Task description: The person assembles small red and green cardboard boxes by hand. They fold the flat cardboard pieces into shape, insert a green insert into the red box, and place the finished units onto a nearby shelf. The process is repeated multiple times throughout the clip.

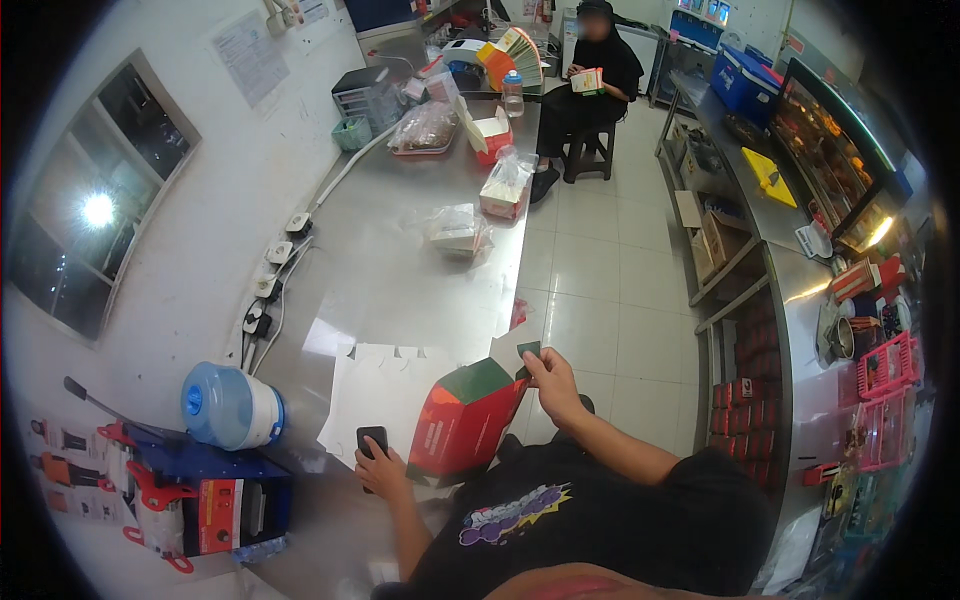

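My left hand (385, 472) is closed around a small black phone (371, 441) at the near part of the steel table. Beside it, a red and green printed carton (460, 425) stands partly folded, tilted at the table's right edge. With fingers and thumb my right hand (555, 382) pinches a green-tipped flap at the carton's upper right corner. Flat white cardboard sheets (385, 375) with notched edges lie on the table to the carton's left, partly hidden behind it and my left hand.
Bagged white boxes (455, 232) and a plastic-wrapped tray (425, 128) sit farther along the table. A blue-lidded water jug (230, 405) and power sockets (258, 320) line the left wall. Another person (595, 75) sits on a stool at the back. A steel counter (790, 275) runs along the right.
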Available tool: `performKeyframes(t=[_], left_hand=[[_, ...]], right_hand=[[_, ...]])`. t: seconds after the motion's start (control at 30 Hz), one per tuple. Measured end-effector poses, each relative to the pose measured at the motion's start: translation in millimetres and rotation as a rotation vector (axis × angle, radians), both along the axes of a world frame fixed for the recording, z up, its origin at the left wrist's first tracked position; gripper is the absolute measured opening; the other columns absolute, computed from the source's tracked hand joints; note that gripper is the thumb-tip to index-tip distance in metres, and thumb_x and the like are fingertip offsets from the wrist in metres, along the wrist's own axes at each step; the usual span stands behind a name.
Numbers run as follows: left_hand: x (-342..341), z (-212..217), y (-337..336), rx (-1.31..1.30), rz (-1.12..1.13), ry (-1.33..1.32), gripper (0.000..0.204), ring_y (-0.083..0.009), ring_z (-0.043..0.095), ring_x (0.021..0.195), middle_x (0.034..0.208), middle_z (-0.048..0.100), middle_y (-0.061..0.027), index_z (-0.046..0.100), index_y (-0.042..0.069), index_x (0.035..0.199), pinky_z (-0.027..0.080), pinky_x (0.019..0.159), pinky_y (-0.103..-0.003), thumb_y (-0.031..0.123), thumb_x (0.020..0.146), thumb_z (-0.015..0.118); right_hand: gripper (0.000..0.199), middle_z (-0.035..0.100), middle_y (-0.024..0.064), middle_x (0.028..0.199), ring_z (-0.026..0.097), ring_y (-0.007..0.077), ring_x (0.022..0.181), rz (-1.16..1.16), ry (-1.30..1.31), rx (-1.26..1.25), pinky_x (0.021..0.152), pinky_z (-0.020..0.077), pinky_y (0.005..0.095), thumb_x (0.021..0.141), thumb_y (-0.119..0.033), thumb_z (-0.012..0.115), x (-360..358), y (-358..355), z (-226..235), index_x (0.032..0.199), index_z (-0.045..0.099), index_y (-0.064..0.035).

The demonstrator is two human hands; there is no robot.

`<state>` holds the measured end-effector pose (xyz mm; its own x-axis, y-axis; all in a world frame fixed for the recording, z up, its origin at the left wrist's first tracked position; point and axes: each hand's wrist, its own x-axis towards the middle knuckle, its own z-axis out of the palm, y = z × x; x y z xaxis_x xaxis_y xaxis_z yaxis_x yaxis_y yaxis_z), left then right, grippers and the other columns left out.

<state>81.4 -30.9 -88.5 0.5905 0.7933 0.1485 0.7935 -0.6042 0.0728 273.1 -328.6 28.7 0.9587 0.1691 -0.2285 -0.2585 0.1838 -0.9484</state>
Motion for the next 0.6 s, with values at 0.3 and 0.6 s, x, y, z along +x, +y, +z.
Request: performKeyframes(t=[0.3,0.6], left_hand=[[-22,17,13,-0.238,-0.068,-0.104,0.076,-0.0400,0.043,0.136,0.149,0.045,-0.0184,0.046,0.011,0.150,0.037,0.111,-0.054,0.026,0.083,0.078],[-44,15,24,-0.263,-0.100,-0.159,0.084,-0.0392,0.048,0.132,0.144,0.051,-0.0192,0.045,0.003,0.146,0.038,0.113,-0.050,0.027,0.076,0.083]], right_hand=[[0.026,0.066,0.0044,0.090,0.063,0.0107,0.081,0.012,0.000,0.037,0.077,0.0542,0.0293,0.105,-0.030,0.060,-1,4,3,0.102,0.059,-0.0038],[0.027,0.067,0.0060,0.092,0.063,0.0112,0.082,0.004,0.030,0.045,0.076,0.0551,0.0295,0.105,-0.028,0.062,-10,2,1,0.102,0.059,-0.0016]])
